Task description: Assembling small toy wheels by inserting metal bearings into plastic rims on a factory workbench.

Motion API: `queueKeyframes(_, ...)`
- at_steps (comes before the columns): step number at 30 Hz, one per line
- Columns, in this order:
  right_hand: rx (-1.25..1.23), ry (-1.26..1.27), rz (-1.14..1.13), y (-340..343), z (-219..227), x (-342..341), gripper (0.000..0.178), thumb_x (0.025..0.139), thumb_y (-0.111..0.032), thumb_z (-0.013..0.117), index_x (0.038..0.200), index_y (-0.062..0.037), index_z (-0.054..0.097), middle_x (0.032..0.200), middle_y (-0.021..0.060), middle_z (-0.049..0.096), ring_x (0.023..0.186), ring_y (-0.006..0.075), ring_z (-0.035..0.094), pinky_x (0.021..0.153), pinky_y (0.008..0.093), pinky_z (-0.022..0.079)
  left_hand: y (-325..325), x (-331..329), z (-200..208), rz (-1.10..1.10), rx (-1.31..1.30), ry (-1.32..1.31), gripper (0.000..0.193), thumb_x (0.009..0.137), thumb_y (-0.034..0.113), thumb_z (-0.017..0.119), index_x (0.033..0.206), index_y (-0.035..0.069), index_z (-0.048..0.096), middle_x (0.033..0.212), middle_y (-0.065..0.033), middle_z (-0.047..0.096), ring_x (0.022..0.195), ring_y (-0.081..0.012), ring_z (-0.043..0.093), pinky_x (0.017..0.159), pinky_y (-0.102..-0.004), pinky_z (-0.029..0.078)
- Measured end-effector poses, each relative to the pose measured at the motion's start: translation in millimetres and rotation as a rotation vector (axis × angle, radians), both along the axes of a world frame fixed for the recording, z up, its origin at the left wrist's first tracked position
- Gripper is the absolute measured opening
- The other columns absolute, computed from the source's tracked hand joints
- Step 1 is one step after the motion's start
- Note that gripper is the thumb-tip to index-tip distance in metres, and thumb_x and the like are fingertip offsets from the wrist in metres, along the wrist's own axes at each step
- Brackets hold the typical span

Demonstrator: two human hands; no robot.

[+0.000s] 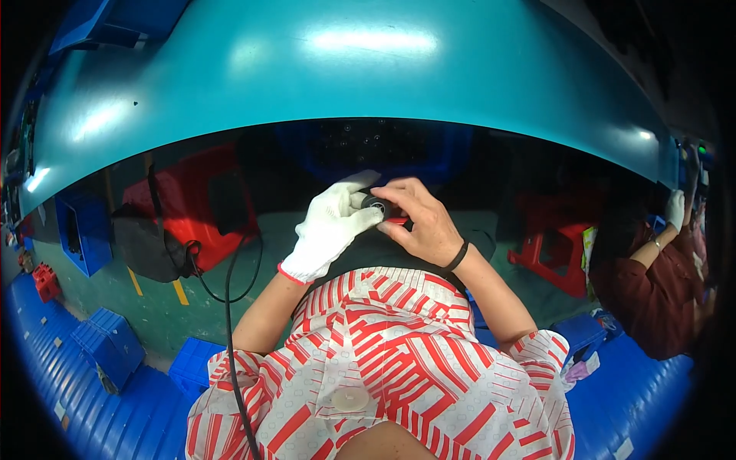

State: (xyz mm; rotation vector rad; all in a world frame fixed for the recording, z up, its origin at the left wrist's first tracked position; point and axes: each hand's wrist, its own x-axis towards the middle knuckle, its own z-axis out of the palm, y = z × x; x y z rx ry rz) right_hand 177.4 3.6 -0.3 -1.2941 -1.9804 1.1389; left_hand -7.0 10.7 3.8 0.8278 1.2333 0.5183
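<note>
A small round black part (371,202) with a pale ring on its face is held between my two hands, in front of my waist. My left hand (331,224), in a white knitted glove with a red cuff edge, is closed around its left side. My bare right hand (426,224), with a black band at the wrist, pinches it from the right. A bit of red shows below the part, between my fingers; I cannot tell what it belongs to. My fingers hide much of the part.
Beyond my hands runs the curved edge of a teal table (368,84). Under it sits a dark blue bin (452,153) with several small round pieces. Red stools (184,203) stand left and right, a black bag (146,245) by the left one. A co-worker (652,284) sits at right.
</note>
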Motion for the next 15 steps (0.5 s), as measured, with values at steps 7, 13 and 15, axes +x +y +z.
queueKeyframes(7, -0.111, -0.089, -0.304, -9.9, -2.9, -14.2, 0.048, 0.068, -0.019, 0.079, 0.104, -0.0048, 0.052, 0.091, 0.0113, 0.058, 0.075, 0.0195, 0.06, 0.065, 0.0296, 0.051, -10.7, 17.8, -5.8, 0.336, -0.061, -0.36, 0.052, 0.081, -0.001, 0.066, 0.127, -0.009, 0.043, 0.111, -0.0157, 0.059, 0.099, -0.0159, 0.059, 0.082, -0.0254, 0.05)
queueKeyframes(13, 0.035, -0.06, -0.02, 2.4, 5.6, 2.5, 0.055, 0.068, -0.018, 0.078, 0.115, -0.0064, 0.052, 0.102, 0.0133, 0.057, 0.082, 0.0261, 0.06, 0.069, 0.0324, 0.051, -3.6, 6.4, 0.8, 0.145, -0.019, -0.231, 0.048, 0.082, 0.0, 0.065, 0.125, -0.009, 0.045, 0.108, -0.0158, 0.06, 0.094, -0.0163, 0.061, 0.083, -0.0257, 0.051)
queueKeyframes(15, 0.019, -0.048, 0.006, 3.0, 4.2, 1.8, 0.054, 0.068, -0.015, 0.077, 0.117, -0.0074, 0.054, 0.102, 0.0133, 0.057, 0.084, 0.0288, 0.059, 0.07, 0.0339, 0.051, -1.7, 5.8, 3.9, 0.096, 0.0, -0.185, 0.046, 0.082, 0.0, 0.064, 0.123, -0.009, 0.046, 0.107, -0.0166, 0.06, 0.092, -0.0169, 0.062, 0.081, -0.0259, 0.052)
